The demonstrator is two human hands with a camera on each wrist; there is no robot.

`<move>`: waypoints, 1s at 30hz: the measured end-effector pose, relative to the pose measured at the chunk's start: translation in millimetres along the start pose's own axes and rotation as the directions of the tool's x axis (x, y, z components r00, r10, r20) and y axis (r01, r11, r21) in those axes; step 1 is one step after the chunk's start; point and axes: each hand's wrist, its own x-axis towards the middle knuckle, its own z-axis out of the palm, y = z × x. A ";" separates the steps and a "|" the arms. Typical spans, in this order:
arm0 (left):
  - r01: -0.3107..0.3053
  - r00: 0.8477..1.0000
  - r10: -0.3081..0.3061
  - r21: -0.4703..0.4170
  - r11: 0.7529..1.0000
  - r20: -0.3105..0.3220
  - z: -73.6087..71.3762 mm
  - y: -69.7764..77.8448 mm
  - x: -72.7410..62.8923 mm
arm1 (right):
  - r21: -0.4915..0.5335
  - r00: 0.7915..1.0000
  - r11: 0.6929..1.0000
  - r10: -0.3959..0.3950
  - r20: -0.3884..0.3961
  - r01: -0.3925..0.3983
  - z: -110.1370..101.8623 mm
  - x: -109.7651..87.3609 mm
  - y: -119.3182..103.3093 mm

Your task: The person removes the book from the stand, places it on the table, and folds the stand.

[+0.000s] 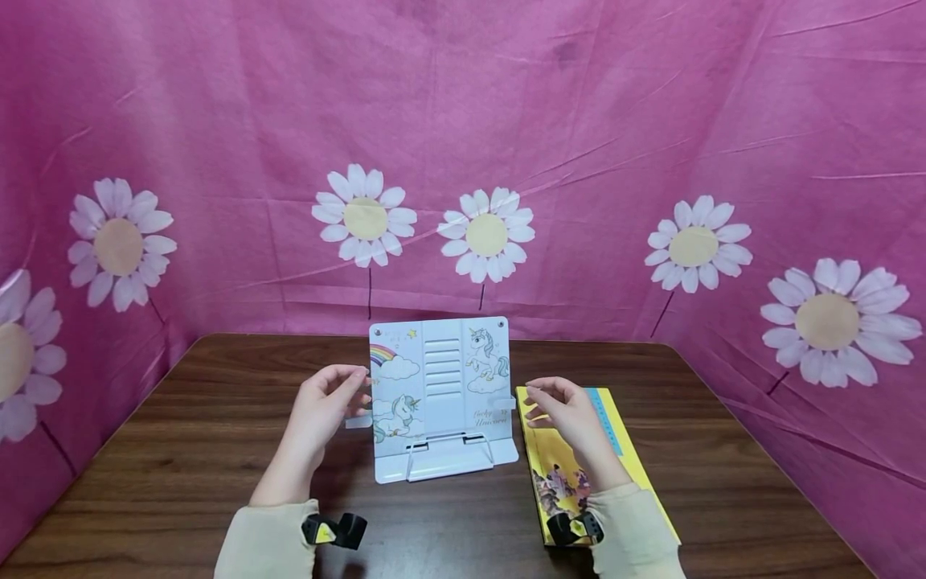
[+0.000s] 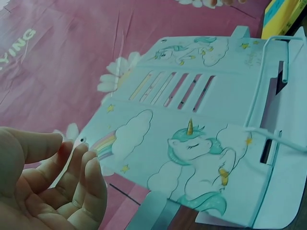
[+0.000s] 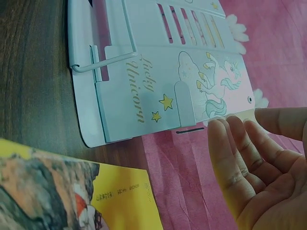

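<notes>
In front of the white stand [image 1: 443, 414], nearest the viewer, two pale sleeves [image 1: 266, 540] are cut off by the lower edge of the head view; each carries a black wrist unit [image 1: 334, 531]. The yellow book [image 1: 553, 450] lies to the right of the stand, partly hidden by the right hand [image 1: 567, 418] and its sleeve; its small print is too blurred to read. The right hand is raised over the book, apart from the stand's right edge, fingers loosely curved and holding nothing. The left hand [image 1: 325, 406] is at the stand's left edge, thumb tip close to the forefinger, other fingers loosely bent, gripping nothing; contact with the edge cannot be determined. The stand is propped up on the table [image 1: 181, 450]; its rear is hidden. The left wrist view shows its slots cut through, pink visible behind; the right wrist view resolves the gold "Lucky Unicorn" lettering [image 3: 135, 88], faint in the head view. Behind the stand hangs the pink cloth [image 1: 579, 104], printed with white daisies [image 1: 486, 235].
</notes>
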 end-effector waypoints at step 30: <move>0.094 0.995 -0.099 0.166 0.982 0.017 -21.1 -21.3 9.9 | -0.059 0.997 0.998 0.025 0.070 -0.020 12.9 4.1 11.1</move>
